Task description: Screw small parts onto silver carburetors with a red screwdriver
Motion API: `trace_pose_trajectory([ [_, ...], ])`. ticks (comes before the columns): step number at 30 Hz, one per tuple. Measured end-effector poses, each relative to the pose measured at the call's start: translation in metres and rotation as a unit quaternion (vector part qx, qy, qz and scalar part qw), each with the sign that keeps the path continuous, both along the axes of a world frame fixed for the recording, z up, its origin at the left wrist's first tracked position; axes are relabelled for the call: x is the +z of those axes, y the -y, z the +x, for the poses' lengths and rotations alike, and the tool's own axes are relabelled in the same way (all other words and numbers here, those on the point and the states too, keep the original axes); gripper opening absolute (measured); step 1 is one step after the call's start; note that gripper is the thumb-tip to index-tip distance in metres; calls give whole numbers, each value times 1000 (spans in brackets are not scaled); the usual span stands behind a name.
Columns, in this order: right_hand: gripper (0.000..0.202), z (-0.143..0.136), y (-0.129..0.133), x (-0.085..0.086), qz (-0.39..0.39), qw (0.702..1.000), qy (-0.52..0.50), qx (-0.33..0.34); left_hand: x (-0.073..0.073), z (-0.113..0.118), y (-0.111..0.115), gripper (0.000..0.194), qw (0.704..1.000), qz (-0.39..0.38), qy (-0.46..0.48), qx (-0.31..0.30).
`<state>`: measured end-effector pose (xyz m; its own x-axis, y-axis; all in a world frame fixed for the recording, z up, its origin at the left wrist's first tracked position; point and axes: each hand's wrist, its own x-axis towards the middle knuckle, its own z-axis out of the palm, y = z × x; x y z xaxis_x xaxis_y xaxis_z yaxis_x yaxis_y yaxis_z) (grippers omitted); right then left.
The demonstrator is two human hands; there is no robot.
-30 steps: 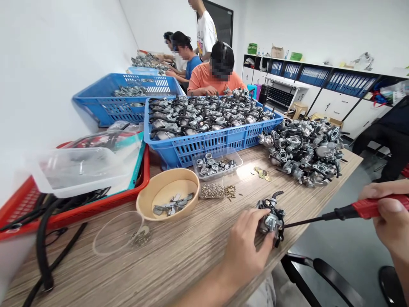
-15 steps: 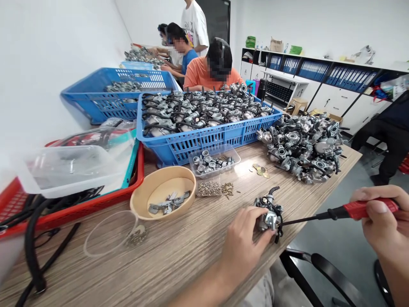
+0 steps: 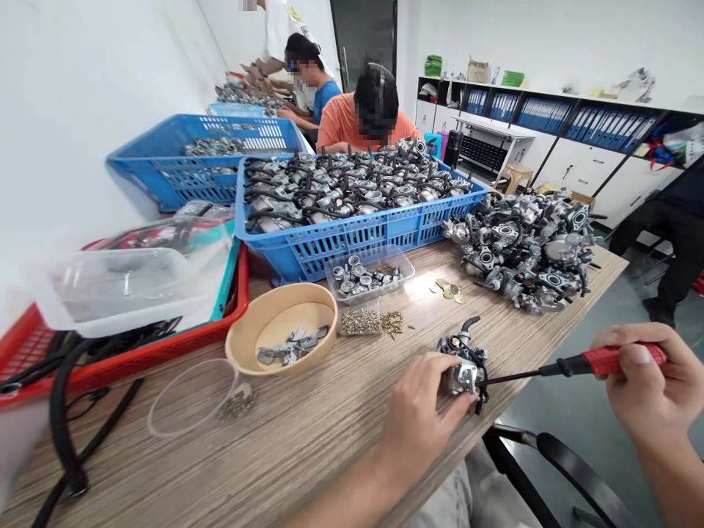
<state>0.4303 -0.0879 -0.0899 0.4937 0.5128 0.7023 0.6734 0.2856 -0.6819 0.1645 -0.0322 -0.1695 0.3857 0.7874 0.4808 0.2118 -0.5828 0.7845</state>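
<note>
In the head view, the left hand (image 3: 421, 411) is clamped on a carburetor (image 3: 466, 370), thumb on its near side and fingers along its left and upper side. The carburetor sits right at the fingertips, ahead and to the right of the palm, low over the wooden table (image 3: 330, 462) near its edge; whether its underside touches the tabletop is hidden. A black hose stub (image 3: 471, 323) rises from its far side, beyond the fingers.

The right hand (image 3: 649, 381) is closed around the red handle of a screwdriver (image 3: 600, 361), well to the right of the carburetor and out past the table edge. From that grip the dark shaft runs leftward, tilted slightly down, to the carburetor's right side, opposite the left fingers. The tip is too small to tell whether it sits in a screw.

Just beyond the left-hand grip lie small screws (image 3: 360, 322), some spilled loose toward the carburetor, and flat brass-coloured discs (image 3: 452, 292). Farther out from the grip are a clear tray (image 3: 344, 295) of small metal parts and a blue crate (image 3: 330, 253) packed with carburetors. A heap of more carburetors (image 3: 528, 249) stands beyond the held one and to its right. Left of the grip are a tan bowl (image 3: 242, 345) with flat metal pieces (image 3: 291, 347) inside and, farther left, a red basket (image 3: 214, 334).
</note>
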Motion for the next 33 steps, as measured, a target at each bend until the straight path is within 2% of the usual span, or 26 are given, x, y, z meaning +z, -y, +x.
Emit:
trace_pose_trajectory([
  [6,40,-2,3,-3,-9,1000,-26,-8,1,0,0,40,1000,0,2,-1],
  [17,37,-9,2,0,-2,999,-35,0,2,0,0,43,1000,4,0,2],
  [24,37,-8,1,-5,-11,999,-50,13,3,0,0,39,1000,6,4,3],
  [33,35,-5,1,-6,3,999,-52,-2,4,-1,0,35,1000,8,-7,1],
])
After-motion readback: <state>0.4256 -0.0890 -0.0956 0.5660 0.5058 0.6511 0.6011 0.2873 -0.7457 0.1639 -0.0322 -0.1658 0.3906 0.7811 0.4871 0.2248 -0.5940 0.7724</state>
